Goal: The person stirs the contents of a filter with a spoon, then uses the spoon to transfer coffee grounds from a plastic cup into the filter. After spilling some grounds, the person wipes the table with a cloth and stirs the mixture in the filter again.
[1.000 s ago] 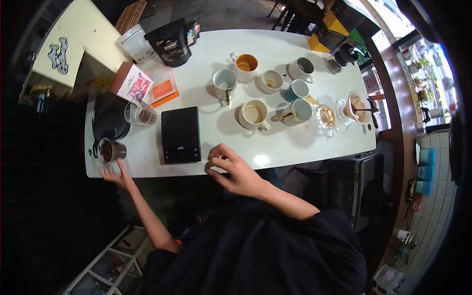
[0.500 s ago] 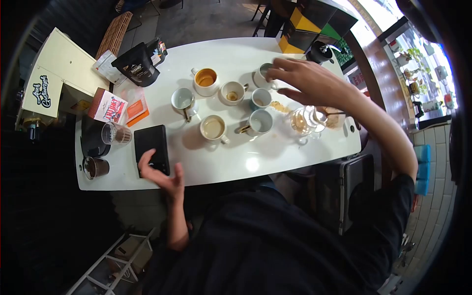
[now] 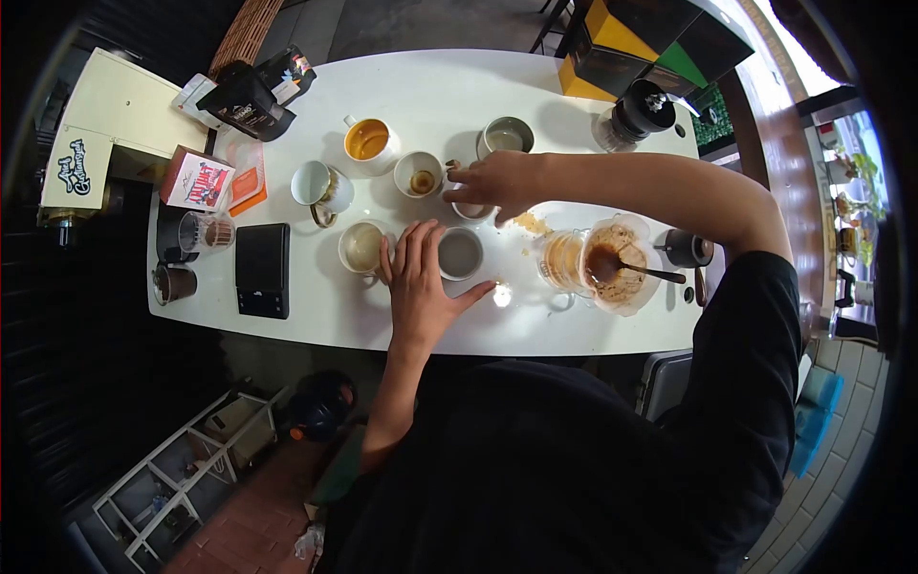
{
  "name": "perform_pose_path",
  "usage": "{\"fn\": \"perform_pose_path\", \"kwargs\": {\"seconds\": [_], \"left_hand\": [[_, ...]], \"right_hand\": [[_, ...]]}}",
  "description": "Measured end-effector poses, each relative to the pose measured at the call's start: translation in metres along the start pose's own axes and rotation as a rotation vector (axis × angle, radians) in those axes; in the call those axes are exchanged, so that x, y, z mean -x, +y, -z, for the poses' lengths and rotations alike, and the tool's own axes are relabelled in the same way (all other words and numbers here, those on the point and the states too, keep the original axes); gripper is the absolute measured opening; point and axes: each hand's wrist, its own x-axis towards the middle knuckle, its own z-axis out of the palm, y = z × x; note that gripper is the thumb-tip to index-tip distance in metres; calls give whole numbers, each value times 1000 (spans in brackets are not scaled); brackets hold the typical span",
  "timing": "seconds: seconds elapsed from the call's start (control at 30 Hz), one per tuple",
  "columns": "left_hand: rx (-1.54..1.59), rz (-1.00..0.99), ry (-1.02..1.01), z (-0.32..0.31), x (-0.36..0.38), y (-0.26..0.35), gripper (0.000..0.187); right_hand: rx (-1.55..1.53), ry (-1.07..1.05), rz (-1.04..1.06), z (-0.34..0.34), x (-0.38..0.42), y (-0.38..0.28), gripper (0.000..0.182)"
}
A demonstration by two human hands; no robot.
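My left hand is over the front of the table, fingers stretched and thumb spread, beside a grey-white mug. Just left of its fingertips is a cream mug with pale liquid. My right hand reaches across from the right, its fingers and thumb curled round the top of a pale cup that it partly hides. Behind it stands a grey mug. A white cup with brown residue, an orange-lined mug and a white mug are to the left.
On the right stand a glass coffee server and a dripper with a spoon in it. A hand grinder is behind them. Brown grounds lie spilled. At left are a black scale, coffee bags and plastic cups.
My left hand has moved right from near the scale to the mugs. My right hand has come from the back mug to the pale cup; the back mug has shifted right.
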Motion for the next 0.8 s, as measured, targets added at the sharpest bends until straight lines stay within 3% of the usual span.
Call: {"fn": "perform_pose_path", "kwargs": {"seconds": [0.17, 0.23, 0.4, 0.47, 0.5, 0.57, 0.8], "left_hand": [[-69, 63, 48, -19, 3, -2, 84], [-56, 67, 52, -24, 5, -4, 83], [-30, 72, 48, -23, 4, -4, 79], [-67, 67, 52, -21, 4, -5, 79], [-65, 61, 51, -20, 3, -5, 79], [-105, 59, 57, -18, 4, -7, 78], [-155, 76, 51, -16, 7, -9, 79]], "right_hand": [[-54, 30, 79, 4, -1, 6, 84], [-55, 144, 113, 14, 5, 6, 84], [6, 53, -37, 78, 67, -2, 83], [-66, 282, 7, 74, 98, 12, 83], [-66, 283, 1, 74, 112, 13, 83], [-93, 163, -232, 79, 138, 8, 83], [-149, 56, -421, 9, 181, 34, 82]]}}
